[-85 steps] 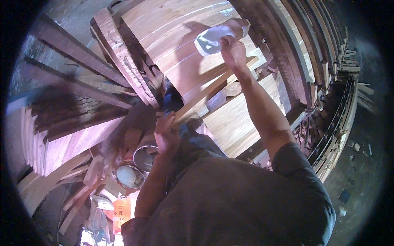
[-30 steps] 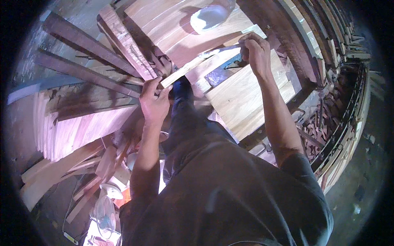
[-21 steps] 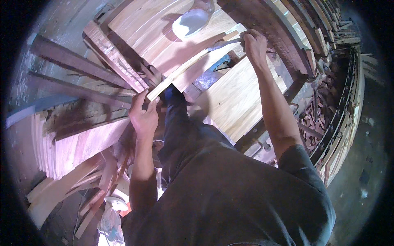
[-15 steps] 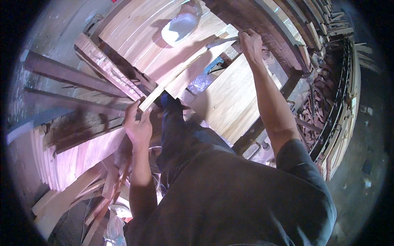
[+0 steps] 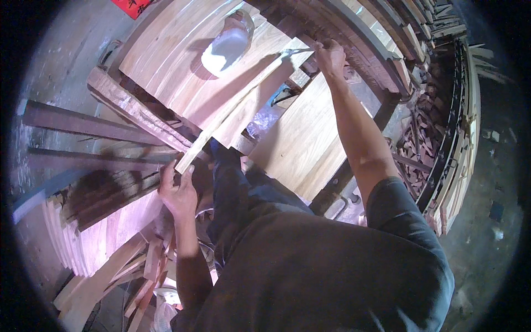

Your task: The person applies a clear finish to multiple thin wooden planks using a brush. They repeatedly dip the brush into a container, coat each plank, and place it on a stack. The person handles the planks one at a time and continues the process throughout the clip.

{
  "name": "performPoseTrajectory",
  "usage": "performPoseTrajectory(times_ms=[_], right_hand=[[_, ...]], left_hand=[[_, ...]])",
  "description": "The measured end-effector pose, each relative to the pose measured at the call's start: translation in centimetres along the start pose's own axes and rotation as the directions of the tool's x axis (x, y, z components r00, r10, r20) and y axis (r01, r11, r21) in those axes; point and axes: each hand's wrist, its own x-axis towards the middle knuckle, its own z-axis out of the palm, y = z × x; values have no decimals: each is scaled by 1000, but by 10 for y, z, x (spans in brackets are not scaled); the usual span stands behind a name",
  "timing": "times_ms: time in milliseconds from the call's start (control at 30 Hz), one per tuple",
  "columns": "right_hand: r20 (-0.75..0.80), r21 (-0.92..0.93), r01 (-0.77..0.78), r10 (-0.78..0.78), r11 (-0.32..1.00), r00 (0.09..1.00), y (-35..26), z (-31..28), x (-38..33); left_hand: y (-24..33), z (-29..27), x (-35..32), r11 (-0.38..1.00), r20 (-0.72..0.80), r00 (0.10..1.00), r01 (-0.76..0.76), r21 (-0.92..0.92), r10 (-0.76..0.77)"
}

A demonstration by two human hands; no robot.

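Observation:
My left hand [image 5: 178,191] grips the near end of a narrow wooden strip [image 5: 238,100] between thumb and fingers. The strip slants away to the upper right, above pale boards. My right hand [image 5: 331,58] is closed around a slim tool with a flat, pale tip [image 5: 294,51], by the strip's far end. Whether it is a brush or a spreader I cannot tell, nor whether it touches the wood. Left of the strip, a see-through container [image 5: 228,48] with thick white stuff inside lies tilted on the wide joined boards [image 5: 177,55].
Another pale panel [image 5: 307,133] lies below my right forearm. Crumpled clear plastic [image 5: 260,122] shows in the gap between boards. Dark bars [image 5: 88,124] jut out at left, above stacked boards [image 5: 119,224]. Wood scraps [image 5: 417,144] fill a bin at right.
The view has shifted a little. My left hand and the strip's near end have come closer to me. My right hand still holds the tool near the far end.

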Motion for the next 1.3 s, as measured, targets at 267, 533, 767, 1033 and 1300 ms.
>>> performPoseTrajectory(times_ms=[267, 533, 767, 1033, 1300], right_hand=[[-38, -53, 10, -12, 999, 999, 17, 8, 4], [-35, 239, 117, -111, 964, 993, -19, -19, -79], [240, 405, 41, -149, 914, 959, -94, -66, -181], [417, 671, 21, -401, 741, 815, -150, -106, -278], [700, 664, -503, -224, 553, 678, -143, -107, -288]], left_hand=[[5, 0, 3, 999, -10, 1000, 9, -37, -10], [8, 2, -4, 998, -17, 1000, 12, -55, -13], [20, 1, -12, 996, -54, 997, -63, -64, 59], [10, 10, -17, 985, -96, 993, -77, -152, 63], [8, 12, -21, 949, -189, 973, -177, -259, 130]])
